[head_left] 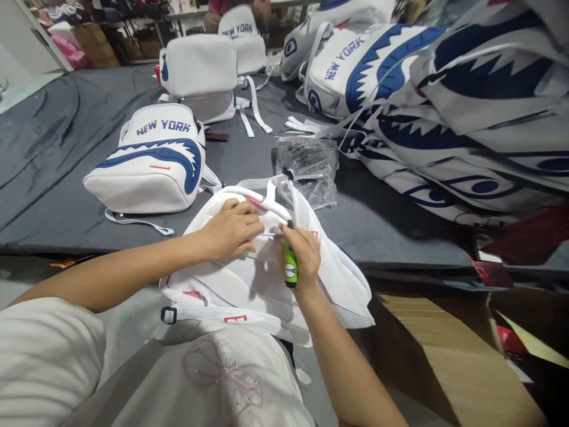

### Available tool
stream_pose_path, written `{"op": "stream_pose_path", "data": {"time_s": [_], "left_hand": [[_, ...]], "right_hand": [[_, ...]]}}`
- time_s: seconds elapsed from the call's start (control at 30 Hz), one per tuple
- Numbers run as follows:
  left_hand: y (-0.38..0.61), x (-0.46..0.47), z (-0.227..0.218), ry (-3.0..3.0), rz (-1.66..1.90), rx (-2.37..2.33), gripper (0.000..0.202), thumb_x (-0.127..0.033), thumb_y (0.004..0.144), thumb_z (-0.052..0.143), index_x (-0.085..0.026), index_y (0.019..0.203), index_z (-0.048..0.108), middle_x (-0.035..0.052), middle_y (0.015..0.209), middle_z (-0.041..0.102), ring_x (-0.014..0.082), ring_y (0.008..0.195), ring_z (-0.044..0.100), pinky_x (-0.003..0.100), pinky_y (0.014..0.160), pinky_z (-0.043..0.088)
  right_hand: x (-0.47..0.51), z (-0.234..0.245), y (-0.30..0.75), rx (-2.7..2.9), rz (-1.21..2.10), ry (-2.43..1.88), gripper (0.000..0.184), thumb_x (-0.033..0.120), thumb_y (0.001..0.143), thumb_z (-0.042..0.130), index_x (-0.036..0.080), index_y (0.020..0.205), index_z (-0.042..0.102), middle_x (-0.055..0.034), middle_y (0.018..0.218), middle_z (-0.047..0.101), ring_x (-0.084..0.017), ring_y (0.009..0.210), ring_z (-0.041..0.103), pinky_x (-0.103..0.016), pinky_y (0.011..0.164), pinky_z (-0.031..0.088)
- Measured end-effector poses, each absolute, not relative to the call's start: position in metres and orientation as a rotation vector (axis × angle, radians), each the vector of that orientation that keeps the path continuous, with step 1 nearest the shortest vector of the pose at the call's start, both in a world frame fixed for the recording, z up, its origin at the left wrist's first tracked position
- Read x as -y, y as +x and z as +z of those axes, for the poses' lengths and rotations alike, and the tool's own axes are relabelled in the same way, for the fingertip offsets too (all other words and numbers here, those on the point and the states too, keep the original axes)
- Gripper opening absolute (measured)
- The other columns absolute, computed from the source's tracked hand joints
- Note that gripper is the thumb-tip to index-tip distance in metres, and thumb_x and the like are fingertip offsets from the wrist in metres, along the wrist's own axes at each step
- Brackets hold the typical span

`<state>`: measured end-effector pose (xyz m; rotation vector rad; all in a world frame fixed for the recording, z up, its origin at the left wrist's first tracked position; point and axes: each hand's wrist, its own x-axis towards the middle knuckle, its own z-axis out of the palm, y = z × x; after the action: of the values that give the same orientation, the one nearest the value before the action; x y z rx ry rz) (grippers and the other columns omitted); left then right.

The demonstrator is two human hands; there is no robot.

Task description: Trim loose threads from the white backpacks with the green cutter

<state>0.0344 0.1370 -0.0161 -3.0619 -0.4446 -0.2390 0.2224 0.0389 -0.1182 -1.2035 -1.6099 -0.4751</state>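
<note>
A white backpack lies at the table's front edge and over my lap, its straps and back padding facing up. My left hand has its fingers curled on the fabric near the top of that backpack. Wrapped in my right hand is a small green tube with black ends, held upright against the backpack; its exact kind is unclear. The upper end of the tube is close to the backpack's top handle.
A finished-looking white backpack marked NEW YORK stands left, others behind it. White-and-blue backpacks are piled at right. A clear plastic bag lies ahead on the dark tablecloth. Below right is an open cardboard box.
</note>
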Motion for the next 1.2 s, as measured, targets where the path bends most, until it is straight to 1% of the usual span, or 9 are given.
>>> {"op": "stream_pose_path", "data": {"time_s": [0.17, 0.37, 0.5, 0.7, 0.77, 0.87, 0.93, 1.1, 1.2], "left_hand": [[0.038, -0.14, -0.008, -3.043, -0.124, 0.406, 0.038, -0.041, 0.084, 0.074, -0.015, 0.109, 0.061, 0.0103, 0.098, 0.07, 0.0285, 0.101, 0.053, 0.042, 0.092, 0.032], [0.012, -0.148, 0.009, -2.956, -0.103, 0.3, 0.025, -0.044, 0.089, 0.068, -0.02, 0.092, 0.06, 0.0052, 0.088, 0.068, 0.0249, 0.099, 0.055, 0.046, 0.111, 0.026], [-0.031, -0.143, 0.02, -2.939, -0.174, 0.393, 0.025, -0.046, 0.097, 0.055, -0.022, 0.093, 0.061, 0.0028, 0.08, 0.067, 0.024, 0.1, 0.056, 0.049, 0.116, 0.02], [-0.03, -0.139, 0.024, -3.054, -0.333, 0.604, 0.021, -0.033, 0.102, 0.045, -0.022, 0.105, 0.063, 0.0044, 0.095, 0.072, 0.0235, 0.107, 0.058, 0.05, 0.112, 0.029], [-0.004, -0.14, 0.024, -3.049, -0.439, 0.601, 0.02, -0.031, 0.098, 0.053, -0.023, 0.113, 0.063, 0.0064, 0.112, 0.071, 0.0252, 0.115, 0.055, 0.046, 0.108, 0.035], [0.039, -0.149, 0.019, -3.073, -0.339, 0.661, 0.062, -0.029, 0.086, 0.071, -0.02, 0.142, 0.045, 0.014, 0.151, 0.047, 0.0319, 0.137, 0.04, 0.046, 0.109, 0.035], [0.061, -0.162, 0.011, -3.111, -0.16, 0.725, 0.085, -0.029, 0.081, 0.077, -0.017, 0.152, 0.03, 0.0163, 0.159, 0.036, 0.0337, 0.141, 0.036, 0.046, 0.108, 0.034], [0.077, -0.198, -0.02, -3.149, -0.009, 0.81, 0.089, -0.033, 0.083, 0.075, -0.021, 0.156, 0.024, 0.0095, 0.145, 0.055, 0.0297, 0.127, 0.05, 0.04, 0.099, 0.037], [0.072, -0.199, -0.027, -3.115, -0.044, 0.729, 0.088, -0.036, 0.087, 0.072, -0.018, 0.156, 0.021, 0.0126, 0.147, 0.053, 0.029, 0.127, 0.051, 0.039, 0.1, 0.036]], "right_hand": [[-0.053, -0.113, 0.202, 1.505, -0.391, -1.185, 0.042, 0.016, 0.092, 0.058, 0.023, 0.134, 0.054, -0.0057, 0.091, 0.073, -0.022, 0.079, 0.068, -0.038, 0.077, 0.054], [-0.057, -0.117, 0.212, 1.52, -0.395, -1.142, 0.035, 0.018, 0.091, 0.058, 0.023, 0.126, 0.056, -0.0033, 0.081, 0.068, -0.02, 0.071, 0.065, -0.036, 0.072, 0.053], [-0.058, -0.117, 0.214, 1.545, -0.355, -1.067, 0.039, 0.018, 0.09, 0.058, 0.023, 0.128, 0.056, -0.0021, 0.077, 0.068, -0.019, 0.067, 0.064, -0.035, 0.07, 0.053], [-0.053, -0.123, 0.217, 1.614, -0.358, -1.078, 0.045, 0.016, 0.086, 0.06, 0.027, 0.13, 0.056, -0.0048, 0.09, 0.074, -0.023, 0.081, 0.07, -0.041, 0.079, 0.056], [-0.048, -0.123, 0.214, 1.632, -0.379, -1.092, 0.046, 0.017, 0.086, 0.06, 0.027, 0.131, 0.055, -0.0074, 0.097, 0.074, -0.025, 0.09, 0.071, -0.044, 0.083, 0.056], [-0.037, -0.119, 0.205, 1.61, -0.372, -1.104, 0.048, 0.016, 0.086, 0.059, 0.026, 0.133, 0.054, -0.0105, 0.104, 0.074, -0.027, 0.098, 0.069, -0.047, 0.087, 0.055], [-0.031, -0.116, 0.201, 1.56, -0.316, -1.135, 0.047, 0.015, 0.086, 0.059, 0.024, 0.132, 0.055, -0.0111, 0.104, 0.074, -0.028, 0.098, 0.069, -0.049, 0.087, 0.055], [-0.024, -0.115, 0.198, 1.59, -0.222, -1.194, 0.043, 0.015, 0.086, 0.059, 0.025, 0.128, 0.057, -0.0087, 0.1, 0.076, -0.028, 0.095, 0.072, -0.046, 0.084, 0.054], [-0.024, -0.117, 0.202, 1.676, -0.218, -1.199, 0.044, 0.014, 0.087, 0.058, 0.022, 0.13, 0.056, -0.0113, 0.105, 0.076, -0.03, 0.101, 0.072, -0.045, 0.084, 0.054]]}}
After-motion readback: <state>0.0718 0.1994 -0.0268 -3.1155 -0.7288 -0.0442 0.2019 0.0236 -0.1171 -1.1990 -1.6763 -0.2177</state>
